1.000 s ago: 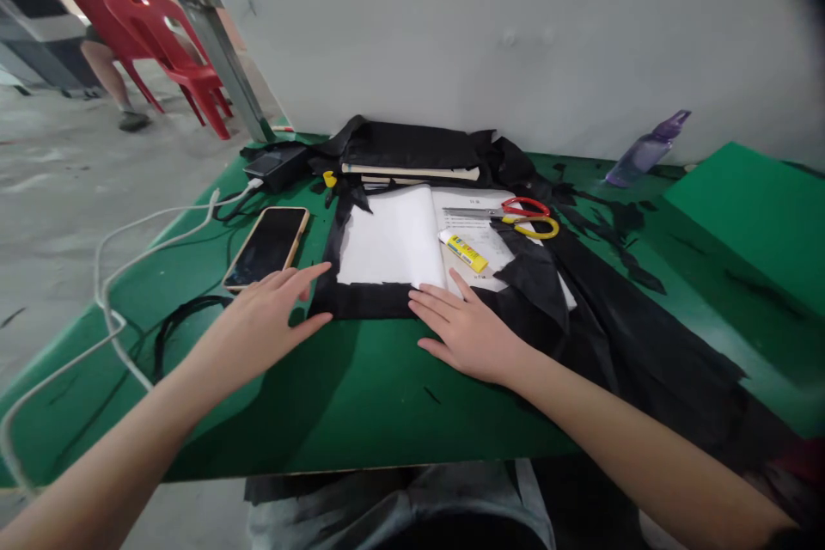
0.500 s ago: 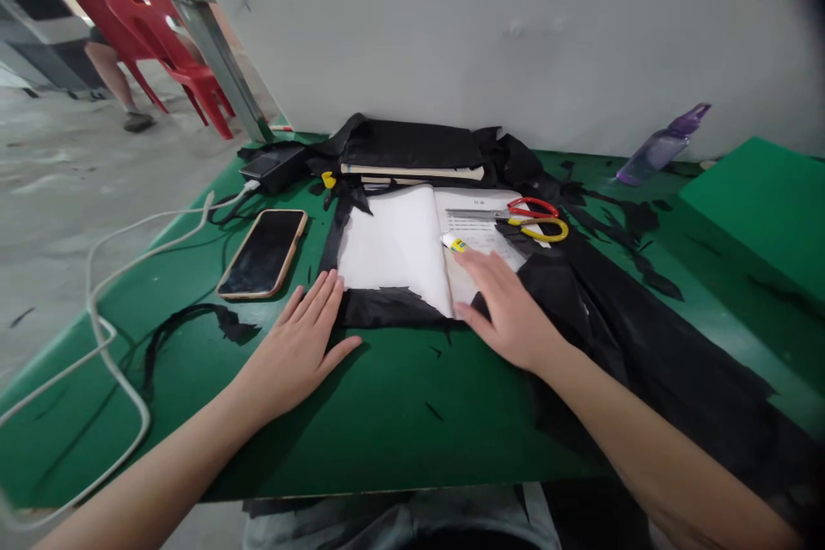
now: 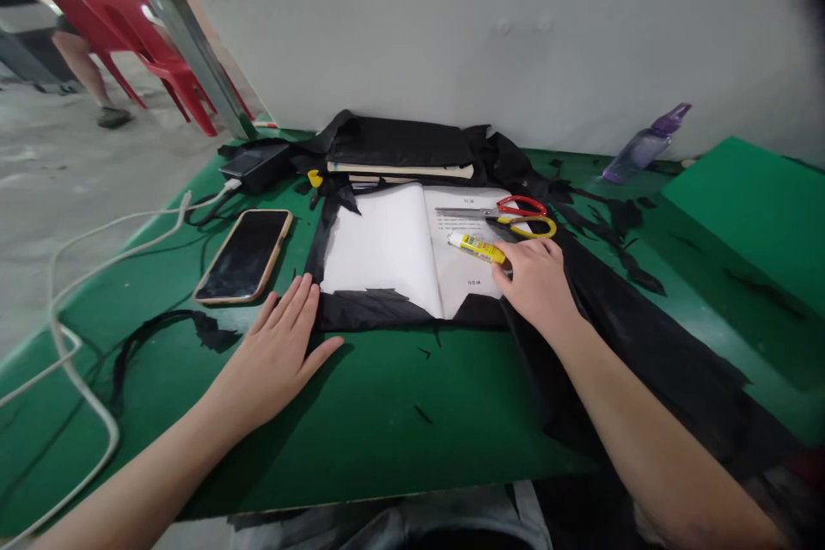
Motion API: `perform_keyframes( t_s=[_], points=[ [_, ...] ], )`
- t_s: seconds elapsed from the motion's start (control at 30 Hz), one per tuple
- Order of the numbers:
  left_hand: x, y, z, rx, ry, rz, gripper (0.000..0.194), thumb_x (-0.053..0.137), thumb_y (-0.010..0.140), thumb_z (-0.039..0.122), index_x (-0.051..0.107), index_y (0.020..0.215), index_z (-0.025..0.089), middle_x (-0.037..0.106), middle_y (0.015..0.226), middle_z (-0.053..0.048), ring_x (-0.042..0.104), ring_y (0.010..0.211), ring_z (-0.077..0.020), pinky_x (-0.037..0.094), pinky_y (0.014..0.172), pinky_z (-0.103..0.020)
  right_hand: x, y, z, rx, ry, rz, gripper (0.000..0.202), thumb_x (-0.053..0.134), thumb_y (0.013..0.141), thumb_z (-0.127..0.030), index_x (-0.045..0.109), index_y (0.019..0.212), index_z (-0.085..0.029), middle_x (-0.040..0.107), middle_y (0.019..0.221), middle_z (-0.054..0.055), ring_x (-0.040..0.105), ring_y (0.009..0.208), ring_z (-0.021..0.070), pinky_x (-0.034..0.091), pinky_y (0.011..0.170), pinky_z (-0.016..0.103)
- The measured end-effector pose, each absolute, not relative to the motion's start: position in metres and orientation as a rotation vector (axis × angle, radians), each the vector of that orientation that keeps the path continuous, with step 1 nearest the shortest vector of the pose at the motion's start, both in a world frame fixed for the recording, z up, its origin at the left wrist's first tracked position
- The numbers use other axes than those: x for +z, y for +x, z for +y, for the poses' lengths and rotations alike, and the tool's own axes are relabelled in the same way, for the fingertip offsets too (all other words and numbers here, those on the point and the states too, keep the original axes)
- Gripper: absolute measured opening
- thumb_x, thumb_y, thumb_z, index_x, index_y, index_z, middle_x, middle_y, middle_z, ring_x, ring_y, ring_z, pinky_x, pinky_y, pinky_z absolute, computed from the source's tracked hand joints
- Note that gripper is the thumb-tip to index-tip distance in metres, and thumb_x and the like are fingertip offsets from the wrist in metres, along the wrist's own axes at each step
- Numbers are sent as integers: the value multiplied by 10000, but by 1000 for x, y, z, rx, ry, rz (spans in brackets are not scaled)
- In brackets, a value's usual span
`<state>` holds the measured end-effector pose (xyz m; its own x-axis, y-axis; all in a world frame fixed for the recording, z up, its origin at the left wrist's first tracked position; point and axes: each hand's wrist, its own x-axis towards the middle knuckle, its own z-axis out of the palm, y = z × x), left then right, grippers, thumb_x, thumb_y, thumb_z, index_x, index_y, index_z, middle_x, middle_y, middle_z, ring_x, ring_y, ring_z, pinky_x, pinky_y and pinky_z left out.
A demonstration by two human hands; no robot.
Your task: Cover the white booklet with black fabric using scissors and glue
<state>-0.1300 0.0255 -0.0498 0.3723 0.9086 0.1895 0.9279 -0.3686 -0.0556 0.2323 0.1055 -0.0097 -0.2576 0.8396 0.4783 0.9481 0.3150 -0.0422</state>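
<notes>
My left hand lies flat with fingers stretched out, its fingertips at the lower left corner of an open book. Black sheet material is folded over the book's left and bottom edges, with a ragged edge. My right hand is at the book's right side, thumb and fingers closed at the right end of a yellow glue stick. The stick's white end points left over the printed page. Red-and-yellow-handled scissors rest on the same page, just above the stick.
A phone, a black adapter and a white cable are on the left. Behind lies a black-covered book stack. A purple bottle and green box stand right. A person sits on a red chair.
My right hand has moved right, away from the book's middle, and its fingers have curled. The glue stick, mostly covered before, has shifted slightly right and now shows. My left hand stays flat.
</notes>
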Motion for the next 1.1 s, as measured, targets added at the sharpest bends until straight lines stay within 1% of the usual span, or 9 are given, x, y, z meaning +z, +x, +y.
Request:
perform_keyframes(
  t_s=[0.13, 0.2, 0.3, 0.47, 0.63, 0.77, 0.9, 1.0, 1.1],
  points=[
    [-50, -130, 26, -188, -2456, -1668, 830, 146, 912, 633, 294, 1420, -7, 215, 1516, -186, 155, 1418, -278, 188, 1145, -464, 7, 238, 106, -248, -1534, -2013, 332, 456, 877, -365, 604, 1127, -205, 680, 974, 78, 602, 881, 259, 422, 864, 456],
    [-50, -130, 26, -196, -2446, -1669, 840, 138, 911, 634, 289, 1419, -18, 212, 1515, -193, 152, 1419, -277, 191, 1144, -462, 18, 242, 106, -263, -1519, -1896, 302, 416, 896, -326, 602, 1105, -210, 672, 962, 74, 602, 866, 237, 442, 844, 415],
    [-50, -131, 26, -215, -2432, -1685, 857, 136, 907, 641, 272, 1421, -32, 211, 1511, -210, 156, 1417, -283, 194, 1142, -464, 29, 254, 114, -285, -1535, -1845, 287, 411, 879, -261, 592, 1095, -206, 653, 995, 85, 600, 880, 234, 453, 861, 405],
    [-48, -131, 27, -208, -2416, -1726, 876, 127, 897, 659, 278, 1419, -28, 223, 1505, -217, 174, 1413, -287, 188, 1142, -464, 32, 292, 156, -183, -1598, -2143, 364, 416, 822, -169, 580, 1146, -187, 599, 1188, 99, 540, 1122, 257, 428, 957, 413],
    [-46, -130, 27, -211, -2415, -1738, 870, 129, 898, 658, 311, 1407, -23, 245, 1499, -214, 192, 1408, -289, 191, 1142, -459, 29, 326, 211, -75, -1708, -2567, 504, 467, 746, -149, 531, 1245, -136, 529, 1307, 139, 514, 1172, 276, 416, 972, 406],
    [-43, -130, 27, -201, -2408, -1751, 869, 119, 902, 652, 319, 1401, -31, 259, 1492, -219, 211, 1402, -292, 202, 1138, -463, 25, 335, 235, -12, -1791, -2753, 555, 541, 713, -221, 513, 1266, -191, 600, 1212, 108, 590, 1022, 259, 470, 828, 370],
    [-42, -129, 27, -185, -2405, -1761, 867, 105, 905, 645, 312, 1403, -35, 254, 1493, -220, 216, 1400, -295, 206, 1137, -467, 21, 330, 243, -161, -1793, -2853, 408, 565, 708, -244, 606, 1110, -184, 650, 1044, 115, 611, 869, 245, 447, 696, 322],
    [-42, -129, 27, -195, -2410, -1768, 859, 121, 906, 646, 308, 1406, -27, 254, 1493, -219, 208, 1402, -292, 209, 1137, -467, 20, 324, 246, -224, -1807, -2882, 329, 561, 733, -278, 622, 1035, -161, 646, 992, 130, 610, 837, 254, 429, 669, 323],
    [-42, -128, 27, -201, -2405, -1780, 837, 139, 911, 638, 298, 1414, -12, 249, 1496, -216, 191, 1407, -287, 207, 1138, -465, 22, 323, 244, -227, -1774, -2893, 344, 532, 760, -273, 599, 1080, -164, 627, 1053, 126, 604, 859, 250, 421, 669, 320]
  ],
)
